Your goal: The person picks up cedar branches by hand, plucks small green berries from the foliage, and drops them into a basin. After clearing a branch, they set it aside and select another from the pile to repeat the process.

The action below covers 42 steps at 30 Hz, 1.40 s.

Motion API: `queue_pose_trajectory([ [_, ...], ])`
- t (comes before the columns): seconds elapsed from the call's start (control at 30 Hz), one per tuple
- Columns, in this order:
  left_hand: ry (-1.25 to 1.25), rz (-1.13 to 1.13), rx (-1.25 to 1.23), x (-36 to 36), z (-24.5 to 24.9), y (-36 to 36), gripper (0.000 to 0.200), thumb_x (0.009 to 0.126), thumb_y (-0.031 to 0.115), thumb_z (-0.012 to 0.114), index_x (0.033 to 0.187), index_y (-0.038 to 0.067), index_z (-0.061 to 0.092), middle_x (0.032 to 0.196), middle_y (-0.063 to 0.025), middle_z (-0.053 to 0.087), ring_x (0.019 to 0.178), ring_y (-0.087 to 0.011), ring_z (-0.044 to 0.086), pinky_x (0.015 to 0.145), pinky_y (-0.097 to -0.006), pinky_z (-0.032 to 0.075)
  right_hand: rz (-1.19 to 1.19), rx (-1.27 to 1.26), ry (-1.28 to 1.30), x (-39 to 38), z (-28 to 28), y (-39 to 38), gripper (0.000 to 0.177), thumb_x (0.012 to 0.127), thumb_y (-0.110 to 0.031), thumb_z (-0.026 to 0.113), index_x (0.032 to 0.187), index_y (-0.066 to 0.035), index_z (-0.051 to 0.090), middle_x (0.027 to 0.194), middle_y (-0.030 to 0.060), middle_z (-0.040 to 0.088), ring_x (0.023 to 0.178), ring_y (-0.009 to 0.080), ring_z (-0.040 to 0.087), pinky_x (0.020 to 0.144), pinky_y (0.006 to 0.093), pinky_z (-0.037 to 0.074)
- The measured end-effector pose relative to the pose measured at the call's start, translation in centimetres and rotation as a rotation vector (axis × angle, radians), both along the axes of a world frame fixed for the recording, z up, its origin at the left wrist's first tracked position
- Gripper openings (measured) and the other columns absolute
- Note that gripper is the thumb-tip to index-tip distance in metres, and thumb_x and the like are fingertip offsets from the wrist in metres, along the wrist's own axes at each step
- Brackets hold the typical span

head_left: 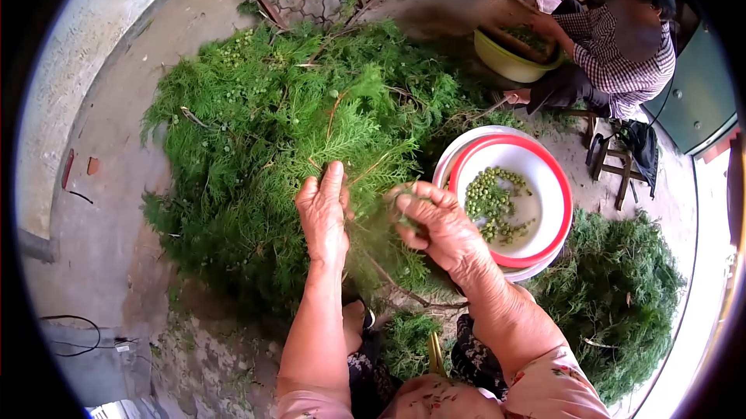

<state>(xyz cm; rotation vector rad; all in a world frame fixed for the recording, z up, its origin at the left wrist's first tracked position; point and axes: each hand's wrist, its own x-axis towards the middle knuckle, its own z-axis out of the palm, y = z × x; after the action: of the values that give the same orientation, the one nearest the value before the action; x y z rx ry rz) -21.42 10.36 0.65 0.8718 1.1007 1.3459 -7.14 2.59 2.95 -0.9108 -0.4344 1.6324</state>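
My left hand [322, 217] is closed on a leafy evergreen branch [334, 128], thumb uppermost, its feathery sprays spreading out beyond my fingers. To the right, my right hand [441, 223] has its fingers curled in a pinch; the fingertips are slightly blurred and what they hold is hidden. Close beside that hand stands a white basin with a red rim [565, 194], set on another pale basin. Small round green cones [493, 201] and some green bits lie inside it. Under both hands spreads a big heap of cut evergreen branches [233, 132].
A second pile of branches [614, 295] lies at the lower right. At the upper right a seated person [622, 54] in a checked shirt works over a yellow-green basin [509, 62]. A wooden stool [618, 166] stands near them. A curved pale wall [78, 69] borders the left.
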Motion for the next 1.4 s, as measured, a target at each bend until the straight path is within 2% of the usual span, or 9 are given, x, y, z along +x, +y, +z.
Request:
queue_pose_trajectory([
  [0.27,0.064,0.008,-0.052,-1.0,0.9,0.1,0.026,0.084,0.027,0.066,0.08,0.006,0.052,0.069,0.0003,0.051,0.05,-0.0061,0.04,0.039,-0.0236,0.031,-0.481,-0.094,-0.615,7.4,-1.3,0.7,0.015,0.087,-0.014,0.059,0.095,-0.001,0.062,0.058,0.0007,0.051,0.044,0.0083,0.041,0.039,0.0215,0.033],
  [0.47,0.209,0.042,0.095,-3.2,0.4,1.1,0.027,0.082,0.027,0.068,0.076,0.006,0.052,0.06,0.0001,0.048,0.051,-0.0076,0.042,0.044,-0.0238,0.034,-0.665,-0.241,-1.152,13.7,-6.1,-0.5,0.026,0.076,-0.014,0.059,0.098,0.0,0.065,0.077,0.0066,0.064,0.062,0.0146,0.056,0.057,0.0287,0.044],
  [0.63,0.266,0.189,0.193,-4.5,1.1,1.5,0.026,0.082,0.017,0.068,0.068,0.004,0.05,0.062,-0.002,0.051,0.052,-0.0092,0.043,0.046,-0.0249,0.037,-0.729,-0.192,-1.163,15.7,-6.4,-2.2,0.025,0.077,-0.017,0.063,0.098,-0.003,0.065,0.083,0.0095,0.064,0.074,0.0138,0.052,0.065,0.0295,0.041],
  [0.7,0.257,0.256,0.218,-4.7,1.2,1.7,0.029,0.082,0.014,0.067,0.063,0.004,0.048,0.059,-0.0017,0.05,0.051,-0.0095,0.042,0.046,-0.0249,0.036,0.074,-0.157,-2.556,19.2,-6.3,-3.3,0.026,0.076,-0.013,0.059,0.099,-0.004,0.067,0.092,0.0149,0.066,0.079,0.0216,0.061,0.072,0.0282,0.045],
  [0.8,0.254,0.297,0.214,-5.0,1.5,1.7,0.028,0.082,0.014,0.068,0.063,0.004,0.049,0.061,-0.0015,0.051,0.053,-0.0098,0.043,0.051,-0.0263,0.037,-0.577,-0.51,-1.545,19.0,-7.1,-2.2,0.025,0.078,-0.008,0.053,0.097,-0.005,0.068,0.093,0.0181,0.065,0.079,0.0236,0.062,0.072,0.0278,0.046],
  [0.87,0.287,0.314,0.213,-5.9,1.1,2.1,0.028,0.081,0.015,0.068,0.064,0.003,0.05,0.063,-0.0022,0.052,0.056,-0.0104,0.044,0.055,-0.0271,0.039,-0.841,-0.334,-1.101,19.8,-8.8,-1.7,0.027,0.08,-0.003,0.047,0.094,-0.005,0.07,0.088,0.011,0.069,0.073,0.0154,0.061,0.066,0.025,0.046],
  [1.1,0.285,0.249,0.114,-6.6,1.4,1.3,0.018,0.081,0.014,0.068,0.076,0.001,0.056,0.075,-0.0069,0.059,0.062,-0.0133,0.051,0.06,-0.0285,0.043,-0.609,-0.175,-1.566,15.6,-5.6,-0.3,0.03,0.081,-0.023,0.061,0.098,0.002,0.065,0.087,0.0116,0.066,0.077,0.017,0.056,0.073,0.0302,0.043],
  [1.3,0.063,0.026,0.075,-5.7,0.5,1.1,0.018,0.082,0.016,0.066,0.08,0.0,0.057,0.074,-0.0064,0.058,0.058,-0.0143,0.052,0.053,-0.0311,0.047,-0.514,0.077,-0.925,9.6,-4.7,2.1,0.018,0.083,-0.015,0.061,0.093,-0.001,0.067,0.075,0.0011,0.064,0.063,0.0075,0.053,0.059,0.0219,0.042],
  [1.4,0.068,-0.056,0.063,-5.2,0.5,0.8,0.024,0.082,0.022,0.068,0.084,0.001,0.056,0.079,-0.0094,0.06,0.061,-0.0147,0.051,0.059,-0.032,0.048,-0.409,0.083,-0.701,5.1,-3.1,2.7,0.018,0.088,-0.006,0.054,0.1,0.0,0.064,0.083,0.0069,0.067,0.078,0.0127,0.063,0.076,0.0252,0.049],
])
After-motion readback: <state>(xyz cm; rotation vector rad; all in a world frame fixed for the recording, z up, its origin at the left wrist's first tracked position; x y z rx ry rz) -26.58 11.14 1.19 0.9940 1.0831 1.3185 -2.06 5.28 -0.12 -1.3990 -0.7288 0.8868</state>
